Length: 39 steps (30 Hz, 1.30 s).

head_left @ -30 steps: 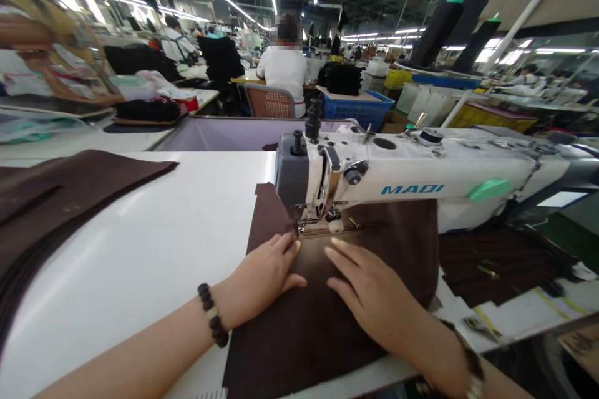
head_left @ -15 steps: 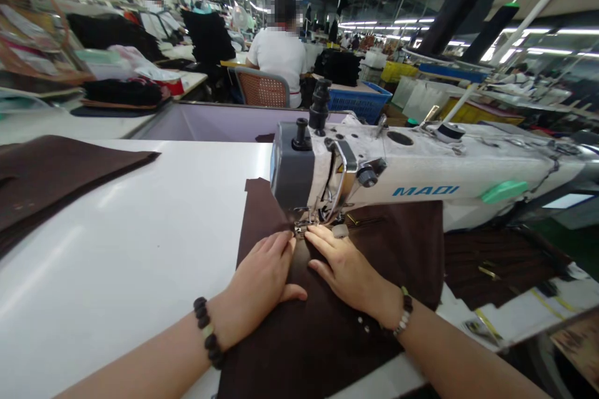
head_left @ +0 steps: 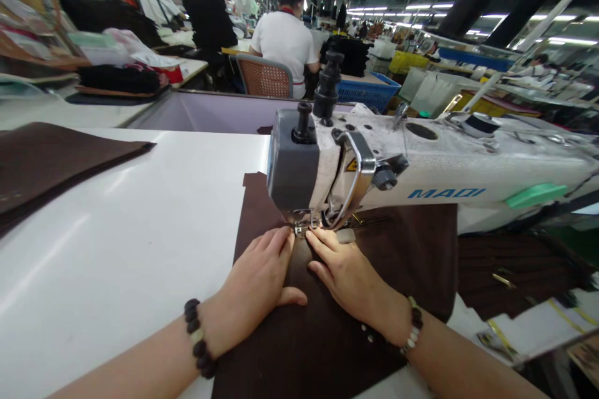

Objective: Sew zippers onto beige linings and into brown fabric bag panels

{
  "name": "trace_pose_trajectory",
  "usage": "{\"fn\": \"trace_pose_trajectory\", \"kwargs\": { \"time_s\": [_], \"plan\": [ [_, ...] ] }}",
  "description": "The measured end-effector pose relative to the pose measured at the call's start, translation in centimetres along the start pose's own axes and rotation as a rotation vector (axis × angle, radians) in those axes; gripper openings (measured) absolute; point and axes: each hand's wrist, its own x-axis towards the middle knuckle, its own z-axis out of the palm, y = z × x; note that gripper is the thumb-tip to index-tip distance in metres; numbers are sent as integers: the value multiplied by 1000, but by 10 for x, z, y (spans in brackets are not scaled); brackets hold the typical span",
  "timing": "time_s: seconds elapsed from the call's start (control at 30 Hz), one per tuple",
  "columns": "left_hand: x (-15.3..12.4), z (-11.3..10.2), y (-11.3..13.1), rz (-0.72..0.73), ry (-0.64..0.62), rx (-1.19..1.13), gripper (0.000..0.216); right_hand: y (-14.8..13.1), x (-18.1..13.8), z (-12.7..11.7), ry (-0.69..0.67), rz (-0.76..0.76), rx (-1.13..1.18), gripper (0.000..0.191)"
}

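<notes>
1. Where the white tabletop spreads out left of the sewing machine, its surface catches pale streaks of light.
2. Sewing machine: white arm, dark grey head end, blue "MAQI" lettering, green patch on the arm.
3. Brown fabric piece: lies flat beneath the machine's head, running out to the near side of it and on under the arm.
4. Brown fabric stack: on the tabletop, well left of the machine.
5. Left hand: open, palm down on the piece, fingertips just left of the machine's presser foot, thumb spread. Grips nothing.
6. Right hand: likewise open and laid on the piece, fingertips just right of the foot.
7. Beaded bracelets: one per wrist, near side of the machine.
8. Presser foot: metal, low under the machine's head, between both sets of fingertips.
</notes>
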Motion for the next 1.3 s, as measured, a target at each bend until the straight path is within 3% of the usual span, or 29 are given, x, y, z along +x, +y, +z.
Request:
{"fn": "trace_pose_trajectory", "kwargs": {
  "time_s": [0.13, 0.67, 1.17, 1.3],
  "plan": [
    [1, 2, -4, 7, 24, -39, 82, 1, 2, 1, 6, 5, -12, 45],
    [14, -6, -9, -11, -71, -21, 82, 8, 11, 5, 90, -35, -89, 37],
    [10, -2, -11, 26, -26, 27, 76, 6, 10, 4, 105, -33, -45, 35],
    [5, 7, -17, 65, 37, 36, 78, 5, 8, 2, 110, -37, -24, 38]
  ]
}}
